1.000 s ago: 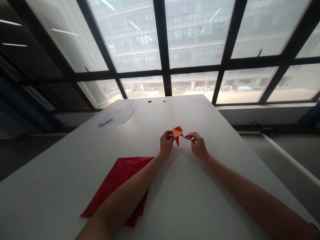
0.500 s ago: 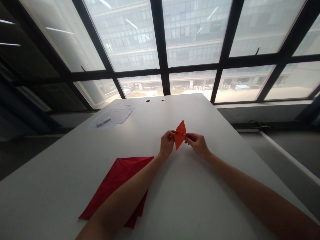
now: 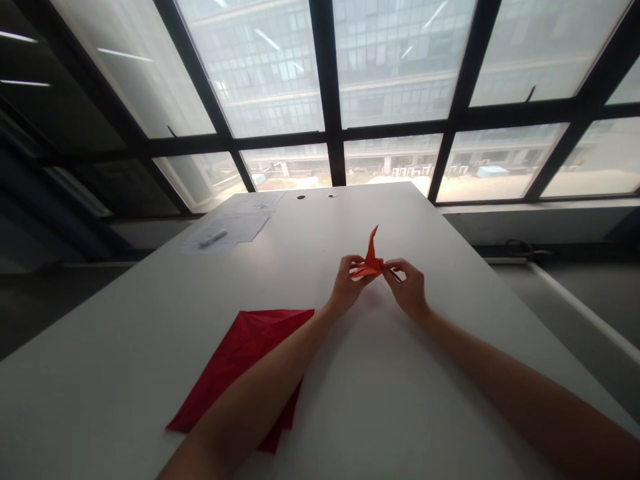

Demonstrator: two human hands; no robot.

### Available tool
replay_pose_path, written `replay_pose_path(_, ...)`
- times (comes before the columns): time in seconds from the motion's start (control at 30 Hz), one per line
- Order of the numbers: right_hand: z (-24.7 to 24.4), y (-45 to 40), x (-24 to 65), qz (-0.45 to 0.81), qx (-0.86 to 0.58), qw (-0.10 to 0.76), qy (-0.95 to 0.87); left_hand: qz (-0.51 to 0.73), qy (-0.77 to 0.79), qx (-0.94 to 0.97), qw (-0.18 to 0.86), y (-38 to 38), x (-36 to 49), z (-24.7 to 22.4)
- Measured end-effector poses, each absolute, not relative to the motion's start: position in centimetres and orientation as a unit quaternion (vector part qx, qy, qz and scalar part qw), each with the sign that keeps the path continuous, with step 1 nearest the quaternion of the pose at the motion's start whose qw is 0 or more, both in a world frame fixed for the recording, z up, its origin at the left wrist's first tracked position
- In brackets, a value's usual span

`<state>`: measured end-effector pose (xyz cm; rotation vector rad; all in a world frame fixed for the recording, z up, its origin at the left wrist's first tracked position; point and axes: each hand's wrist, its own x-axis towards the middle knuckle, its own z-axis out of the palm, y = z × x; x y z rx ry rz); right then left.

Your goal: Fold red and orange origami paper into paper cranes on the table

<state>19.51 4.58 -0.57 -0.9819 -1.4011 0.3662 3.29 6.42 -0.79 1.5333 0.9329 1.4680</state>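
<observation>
An orange folded paper figure (image 3: 371, 260) is held just above the white table, with one thin point sticking up and another pointing left. My left hand (image 3: 346, 283) grips it from the left, fingers closed around its lower left part. From the other side, my right hand (image 3: 409, 288) pinches its right end between thumb and fingers. The fingertips cover part of the folds. Below my left forearm lies a dark red folded sheet (image 3: 235, 360), partly hidden by that arm.
The long white table (image 3: 120, 373) runs toward a wall of dark-framed windows. Printed papers (image 3: 245, 225) lie at its far left with a white, pen-like object (image 3: 213, 237) on them. Two small holes are near the far edge.
The orange paper figure has been turned, so its wide diamond shape now appears as a narrow upright point with a side point. Both hands have shifted slightly right in view, still holding it.
</observation>
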Motion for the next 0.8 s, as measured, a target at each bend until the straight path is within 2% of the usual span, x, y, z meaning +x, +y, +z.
replay_pose_path(0.17, 0.1, 3.9, 19.1, 0.109, -0.395, 0.613, -0.675, 0.584, 0.332, 0.598, 0.436, 6.3, 3.3, -0.3)
replay_pose_path(0.37, 0.2, 3.9, 19.4, 0.019, -0.415, 0.642, -0.645, 0.546, 0.324, 0.610, 0.474, 6.0, 3.0, 0.2)
replay_pose_path(0.53, -0.1, 3.9, 19.4, 0.016, -0.412, 0.626, -0.662, 0.495, 0.289, 0.583, 0.575, 5.9, 3.0, 0.6)
replay_pose_path(0.7, -0.2, 3.9, 19.1, 0.036, -0.425, 0.611, -0.667, 0.601, 0.309, 0.503, 0.538, 6.6, 2.9, 0.0)
replay_pose_path(0.8, -0.2, 3.8, 18.7, 0.120, -0.426, 0.616, -0.651, 0.642, 0.315, 0.497, 0.492, 6.8, 3.1, -0.2)
